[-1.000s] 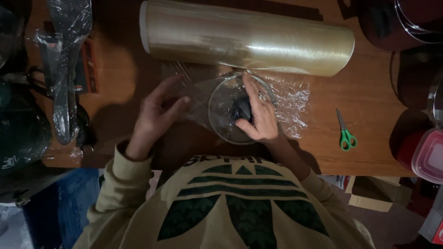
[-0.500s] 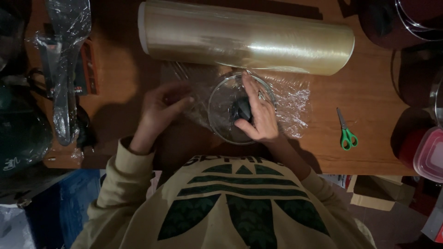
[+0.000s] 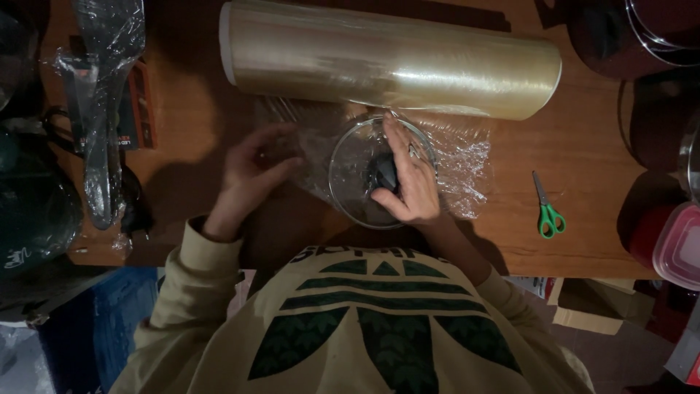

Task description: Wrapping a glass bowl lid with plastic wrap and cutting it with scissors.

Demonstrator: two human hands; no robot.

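A clear glass bowl [image 3: 348, 182] with a small dark object [image 3: 380, 172] inside stands on a wooden table [image 3: 590, 146]. A crinkled sheet of cling film [image 3: 467, 164] lies over and around the bowl. My right hand [image 3: 410, 182] rests flat on the bowl's top and presses the film down. My left hand [image 3: 251, 171] is to the left of the bowl, with its fingers curled on the film's left edge. Just beyond the bowl lies a large roll of cling film [image 3: 394, 62], and the sheet still runs from it.
Green-handled scissors [image 3: 547, 213] lie on the table to the right. A utensil wrapped in film [image 3: 102, 117] and dark cookware [image 3: 29, 211] sit at the left. Dark pots [image 3: 642, 36] and a red lidded container [image 3: 678, 248] stand at the right edge.
My left hand's fingers have curled in from a spread pose and closed on the film's left edge. My right hand stays on the bowl.
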